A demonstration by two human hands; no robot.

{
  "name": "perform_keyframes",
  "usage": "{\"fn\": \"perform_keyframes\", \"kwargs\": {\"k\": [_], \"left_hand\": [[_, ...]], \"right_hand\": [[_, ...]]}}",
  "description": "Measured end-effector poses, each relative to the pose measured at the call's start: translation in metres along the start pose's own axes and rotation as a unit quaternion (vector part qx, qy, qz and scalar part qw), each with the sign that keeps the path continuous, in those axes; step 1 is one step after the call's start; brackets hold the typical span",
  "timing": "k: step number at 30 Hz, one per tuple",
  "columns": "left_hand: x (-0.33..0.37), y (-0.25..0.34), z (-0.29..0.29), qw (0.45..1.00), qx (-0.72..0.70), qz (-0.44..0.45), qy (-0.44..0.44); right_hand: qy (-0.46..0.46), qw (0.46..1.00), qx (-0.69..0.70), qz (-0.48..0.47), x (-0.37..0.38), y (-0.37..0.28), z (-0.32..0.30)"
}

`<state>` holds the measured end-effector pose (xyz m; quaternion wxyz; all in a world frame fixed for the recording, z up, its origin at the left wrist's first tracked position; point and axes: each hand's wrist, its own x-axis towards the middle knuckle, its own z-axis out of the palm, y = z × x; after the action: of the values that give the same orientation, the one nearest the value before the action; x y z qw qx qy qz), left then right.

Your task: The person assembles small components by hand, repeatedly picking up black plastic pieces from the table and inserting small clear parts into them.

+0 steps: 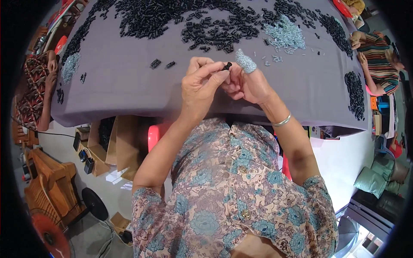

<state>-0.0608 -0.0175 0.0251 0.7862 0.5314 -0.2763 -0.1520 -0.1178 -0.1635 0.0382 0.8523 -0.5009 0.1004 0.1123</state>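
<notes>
One small black part [227, 66] sits at the fingertips between the two hands in the head view, above the grey cloth [129, 88]. The left hand [200, 84] pinches it between thumb and forefinger. The right hand [253, 85] is curled close against it, one digit wrapped in pale covering [245, 61]; whether it also grips, I cannot tell.

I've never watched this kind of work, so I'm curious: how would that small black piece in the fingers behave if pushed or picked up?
The small black piece is probably stiff, as no bend shows in the left hand's pinch. It's likely light: fingertips alone seem to hold it. It might slip away if nudged, being so small beside the thumb.
</notes>
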Motion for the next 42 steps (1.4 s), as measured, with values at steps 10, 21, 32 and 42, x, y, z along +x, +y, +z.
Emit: {"fn": "perform_keyframes", "kwargs": {"k": [10,21,32,42], "left_hand": [[-0.003,0.002,0.006,0.997,0.05,0.057,-0.004],[-0.011,0.026,0.014,0.996,-0.06,-0.019,-0.065],[-0.02,0.034,0.017,0.997,0.039,0.05,-0.049],[-0.022,0.035,0.025,1.0,0.027,0.002,0.01]], "right_hand": [[-0.065,0.985,0.157,-0.014,0.006,0.021,0.003],[-0.245,0.886,0.39,-0.054,0.005,0.051,0.02],[-0.03,0.945,0.319,-0.066,-0.02,0.033,0.054],[-0.156,0.924,0.345,-0.043,-0.012,0.036,0.039]]}}
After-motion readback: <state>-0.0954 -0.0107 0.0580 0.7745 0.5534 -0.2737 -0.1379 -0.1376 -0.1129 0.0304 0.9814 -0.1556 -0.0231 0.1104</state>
